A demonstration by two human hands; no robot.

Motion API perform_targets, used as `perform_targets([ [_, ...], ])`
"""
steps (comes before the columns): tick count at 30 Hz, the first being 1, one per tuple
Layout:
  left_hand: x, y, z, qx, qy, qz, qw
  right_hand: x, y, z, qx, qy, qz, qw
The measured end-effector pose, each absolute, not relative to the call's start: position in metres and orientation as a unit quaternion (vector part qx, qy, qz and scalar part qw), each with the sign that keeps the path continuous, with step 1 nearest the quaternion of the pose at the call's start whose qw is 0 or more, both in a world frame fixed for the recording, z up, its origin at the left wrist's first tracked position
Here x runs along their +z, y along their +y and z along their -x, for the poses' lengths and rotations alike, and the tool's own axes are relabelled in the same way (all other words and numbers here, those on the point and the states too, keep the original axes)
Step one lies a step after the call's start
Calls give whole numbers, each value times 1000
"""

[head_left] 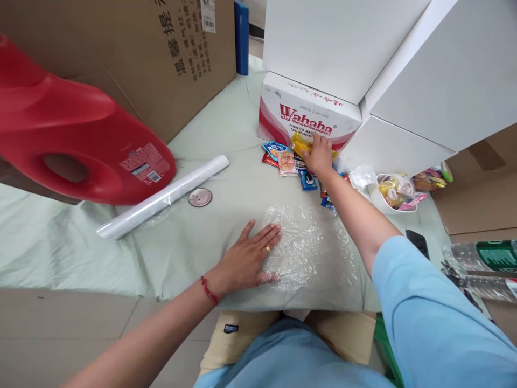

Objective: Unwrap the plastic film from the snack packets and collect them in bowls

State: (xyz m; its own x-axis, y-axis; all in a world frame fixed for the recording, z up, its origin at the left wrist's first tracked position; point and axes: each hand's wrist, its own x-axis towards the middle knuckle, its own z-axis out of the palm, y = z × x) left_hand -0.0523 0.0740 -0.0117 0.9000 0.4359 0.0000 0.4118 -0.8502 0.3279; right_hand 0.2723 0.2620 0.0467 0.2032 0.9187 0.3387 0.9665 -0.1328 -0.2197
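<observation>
My left hand (252, 254) lies flat with its fingers spread, pressing on the left edge of a crinkled sheet of clear plastic film (301, 250) spread on the table. At the far side my right hand (319, 157) has its fingers bent around a yellow snack packet (301, 144), which they partly cover. That packet sits in a pile of small wrapped snacks, among them a pink packet (287, 163) and a blue packet (308, 180). My right forearm hides part of the pile.
A roll of clear film (165, 196) lies at the left beside a round clear disc (200, 198). Behind it stands a red jug (92, 124). A Wahaha carton (311, 110) backs the snacks. At the right are a white bowl (382, 202) of snacks and plastic bottles (484, 256).
</observation>
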Motion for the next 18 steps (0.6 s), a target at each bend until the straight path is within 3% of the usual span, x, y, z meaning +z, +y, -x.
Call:
perform_targets([
  [5, -13, 74, 51, 24, 220, -956, 191, 52, 276, -271, -70, -620, 770, 136],
  [9, -16, 74, 48, 24, 226, -950, 212, 77, 240, -292, -112, -628, 746, 192],
  [14, -14, 75, 47, 7, 235, -946, 224, 98, 154, -326, 27, -683, 683, 257],
  [18, -10, 68, 51, -23, 259, -938, 228, 87, 97, -346, 26, -662, 686, 301],
])
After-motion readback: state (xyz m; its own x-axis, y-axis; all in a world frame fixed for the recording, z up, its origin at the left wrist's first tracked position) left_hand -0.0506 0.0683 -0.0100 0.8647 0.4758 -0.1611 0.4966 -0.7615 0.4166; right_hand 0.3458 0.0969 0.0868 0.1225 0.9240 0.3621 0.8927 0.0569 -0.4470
